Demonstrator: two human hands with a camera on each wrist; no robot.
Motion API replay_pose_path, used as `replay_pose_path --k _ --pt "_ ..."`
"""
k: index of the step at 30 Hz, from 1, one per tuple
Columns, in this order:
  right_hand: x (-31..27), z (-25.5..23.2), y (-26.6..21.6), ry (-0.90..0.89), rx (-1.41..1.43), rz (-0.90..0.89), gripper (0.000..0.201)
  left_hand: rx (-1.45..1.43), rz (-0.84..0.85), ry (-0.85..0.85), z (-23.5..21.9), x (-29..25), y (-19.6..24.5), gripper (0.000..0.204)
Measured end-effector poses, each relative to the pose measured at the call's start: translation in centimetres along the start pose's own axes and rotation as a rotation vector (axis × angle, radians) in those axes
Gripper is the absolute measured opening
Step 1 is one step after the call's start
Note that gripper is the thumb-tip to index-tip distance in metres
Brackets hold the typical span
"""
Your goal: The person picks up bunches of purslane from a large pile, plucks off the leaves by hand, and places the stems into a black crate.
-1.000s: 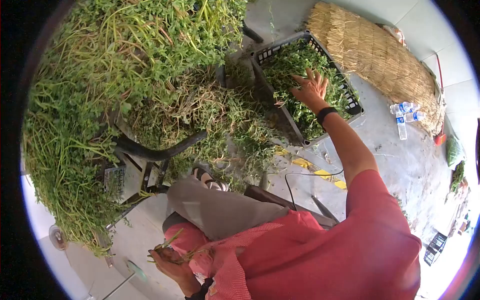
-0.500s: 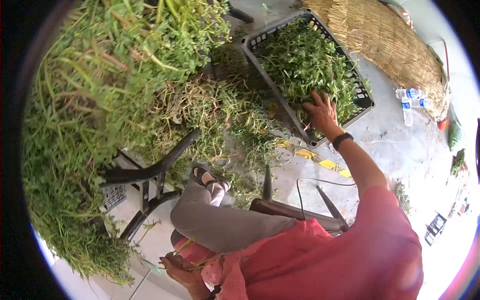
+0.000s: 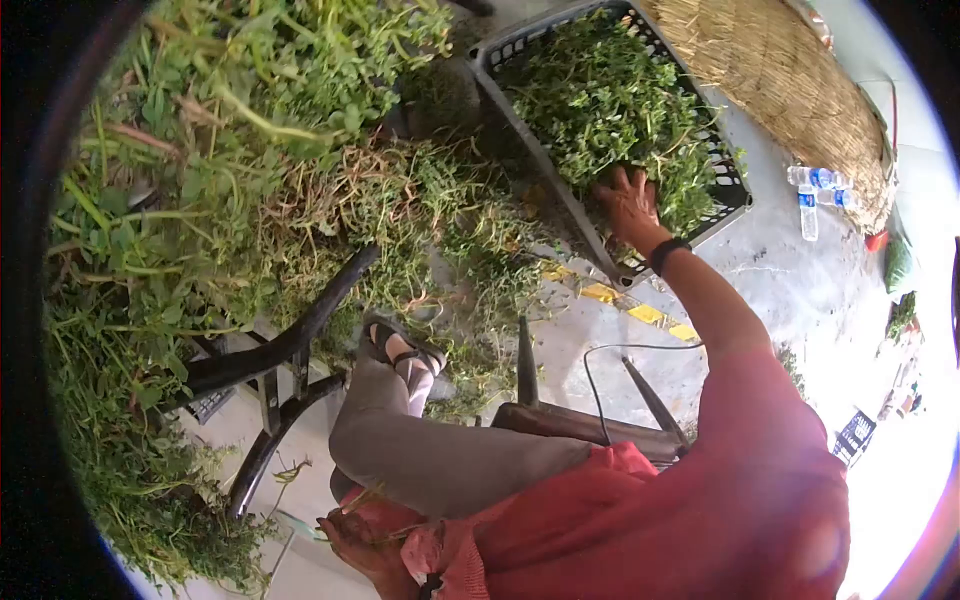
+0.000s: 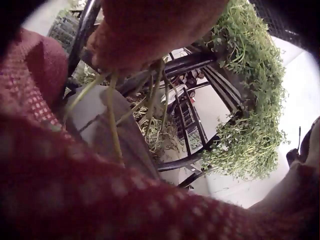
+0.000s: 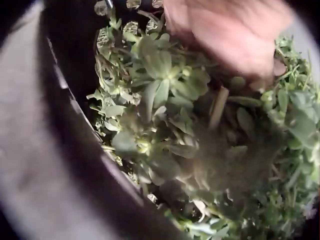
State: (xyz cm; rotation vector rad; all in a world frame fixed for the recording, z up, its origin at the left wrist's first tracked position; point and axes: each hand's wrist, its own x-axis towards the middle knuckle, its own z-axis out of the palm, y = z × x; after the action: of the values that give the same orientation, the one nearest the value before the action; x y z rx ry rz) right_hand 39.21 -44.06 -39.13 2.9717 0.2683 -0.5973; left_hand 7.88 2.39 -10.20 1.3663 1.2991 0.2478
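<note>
Careful now: your right hand lies spread on the cut greens at the near edge of the black crate. If you grab too big a clump, bits may spill over the rim onto the floor. Your left hand pinches a few thin stems down in your lap; a loose pinch could let them slip. The greens look small-leaved, fresh and springy, heaped thick in the crate beside the straw mat.
</note>
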Motion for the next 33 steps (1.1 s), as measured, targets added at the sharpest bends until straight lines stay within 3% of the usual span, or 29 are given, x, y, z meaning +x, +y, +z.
replay_pose_path --k 3,4,6,8,9,11,12,13,15,16,17,19,22,25,27,29,30,31,32,33 --pt "1.7 3.0 0.0 0.12 -0.11 -0.032 0.054 0.086 0.077 0.207 3.5 -1.2 0.3 0.046" --pt "2.3 1.0 -0.6 -0.097 -0.172 0.007 0.056 0.447 0.505 0.11 3.3 -1.3 -0.3 0.042" --pt "2.6 0.1 -0.9 -0.129 -0.136 0.021 0.056 0.814 0.915 0.008 2.2 -1.6 -0.3 0.039" --pt "2.2 -1.9 -1.7 -0.152 -0.139 0.052 0.054 -0.106 0.08 -0.18 0.6 -1.8 1.0 0.041" --pt "2.1 -1.7 -1.6 -0.152 -0.155 0.035 0.054 -0.119 0.07 -0.165 0.8 -2.4 0.9 0.041" --pt "2.0 -0.8 -1.3 0.011 -0.066 0.022 0.062 0.408 0.413 -0.045 1.8 -3.2 1.0 0.043" --pt "1.5 -2.4 -1.4 -0.075 -0.015 0.02 0.069 0.882 0.754 -0.045 2.0 -3.9 1.3 0.041" --pt "1.0 -3.4 -1.4 -0.06 -0.027 0.009 0.069 0.864 0.75 -0.03 1.8 -3.8 1.1 0.041" --pt "-0.2 -5.2 -1.9 -0.087 0.091 0.047 0.071 -0.091 0.224 0.133 0.1 -3.1 1.1 0.033" --pt "-0.8 -6.5 -2.4 -0.148 0.117 0.083 0.071 -0.485 0.093 -0.047 -1.6 -2.9 1.3 0.028" --pt "-1.1 -6.4 -2.3 -0.133 0.142 0.116 0.068 -0.505 0.101 -0.02 -2.9 -2.5 1.0 0.028" --pt "-1.6 -6.4 -2.6 -0.016 0.189 0.151 0.064 -0.68 0.232 -0.349 -4.4 -1.9 0.1 0.026" --pt "-2.6 -6.8 -2.6 0.154 0.23 0.111 0.054 -0.755 0.282 -0.392 -5.4 -2.8 0.5 0.025" --pt "-3.3 -7.5 -2.6 0.156 0.247 0.122 0.05 -0.814 0.333 -0.356 -7.0 -3.4 0.2 0.027" --pt "-2.9 -7.6 -1.8 0.17 0.252 -0.041 0.043 -0.863 0.336 -0.28 -9.2 -3.3 -1.1 0.031" --pt "-2.0 -7.1 -1.9 0.241 0.149 -0.224 0.033 -0.961 0.376 -0.42 -11.1 -3.2 -1.8 0.037" --pt "-1.6 -6.8 -2.0 0.282 0.094 -0.313 0.029 -0.972 0.401 -0.315 -11.6 -3.6 -1.8 0.04" --pt "-3.1 -7.8 -3.4 0.354 0.149 -0.257 0.029 -0.995 0.451 -0.354 -11.5 -4.2 -1.1 0.04" --pt "-1.9 -6.4 -2.8 0.411 0.166 -0.341 0.027 -1.04 0.497 -0.411 -12.3 -4.2 -1.3 0.041" --pt "-0.7 -4.8 -2.2 0.467 0.178 -0.425 0.026 -1.066 0.493 -0.324 -12.7 -4.9 -1.2 0.042"
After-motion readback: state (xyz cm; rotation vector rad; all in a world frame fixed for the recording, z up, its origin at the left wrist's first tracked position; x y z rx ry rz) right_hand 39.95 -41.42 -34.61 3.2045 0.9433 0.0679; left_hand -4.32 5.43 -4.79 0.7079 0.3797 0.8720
